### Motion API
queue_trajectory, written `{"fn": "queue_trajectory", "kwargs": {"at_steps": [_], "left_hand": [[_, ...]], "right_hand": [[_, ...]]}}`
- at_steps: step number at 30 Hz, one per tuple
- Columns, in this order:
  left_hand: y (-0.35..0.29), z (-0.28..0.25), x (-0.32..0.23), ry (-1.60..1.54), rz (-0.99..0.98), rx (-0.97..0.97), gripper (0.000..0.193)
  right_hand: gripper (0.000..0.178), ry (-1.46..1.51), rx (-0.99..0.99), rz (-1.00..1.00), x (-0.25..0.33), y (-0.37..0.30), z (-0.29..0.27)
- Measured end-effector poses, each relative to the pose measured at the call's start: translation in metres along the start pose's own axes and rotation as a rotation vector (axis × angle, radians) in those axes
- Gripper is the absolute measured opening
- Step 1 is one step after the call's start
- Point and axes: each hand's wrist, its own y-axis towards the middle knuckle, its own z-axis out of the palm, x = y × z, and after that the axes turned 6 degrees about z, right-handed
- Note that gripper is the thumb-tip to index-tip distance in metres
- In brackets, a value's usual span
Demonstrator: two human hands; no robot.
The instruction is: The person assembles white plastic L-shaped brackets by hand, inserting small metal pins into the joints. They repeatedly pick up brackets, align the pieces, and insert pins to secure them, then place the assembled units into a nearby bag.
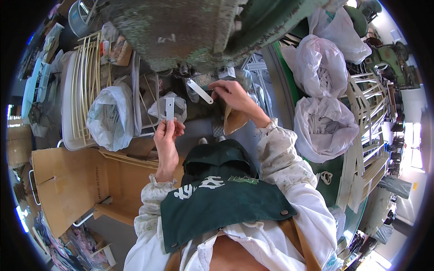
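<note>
Landmark: the green press [190, 27], overhead at the top of the view.
Left hand [167, 135]: below the press and to its left, fingers pinched together on the lower end of a flat white strip [170, 109], held upright.
Right hand [235, 97]: just under the press, fingertips closed on one end of a second strip [199, 91], which slants up toward the press mouth.
Risk, fingers: judged high; the right fingertips sit very near the press tooling, and a stroke would catch them.
Risk, slip: each strip is gripped by one end only; a tilt could drop it or misfeed it.
Risk, clutter: bags [110, 117] of strips crowd both sides below the press; an elbow could snag one.
</note>
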Motion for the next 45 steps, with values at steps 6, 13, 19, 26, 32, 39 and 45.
{"fn": "queue_trajectory", "kwargs": {"at_steps": [6,13,19,26,32,39,45], "left_hand": [[0.012,0.005,0.005,-0.299,-0.047,-0.043,0.012],[0.022,-0.009,0.007,-0.304,-0.031,-0.070,0.011],[0.026,-0.042,0.025,-0.283,-0.116,-0.152,0.014],[0.011,-0.055,0.029,-0.263,-0.186,-0.197,0.013],[0.001,-0.042,0.030,-0.240,-0.202,-0.183,0.014],[-0.011,-0.044,0.032,-0.151,-0.158,-0.222,0.020],[-0.016,-0.040,0.024,-0.222,-0.124,-0.237,0.017]], "right_hand": [[0.027,0.282,0.159,0.371,0.003,0.016,0.010],[0.026,0.611,0.159,0.491,-0.030,-0.021,-0.028],[0.020,0.376,0.161,0.804,-0.129,-0.086,-0.021],[0.016,0.483,-0.122,1.033,-0.240,-0.098,-0.006],[0.034,-0.102,-0.369,0.757,-0.269,-0.059,-0.029],[0.016,-0.443,-0.545,-0.491,-0.056,0.062,-0.002],[0.056,-0.592,-0.146,0.009,-0.183,0.148,0.002]]}}
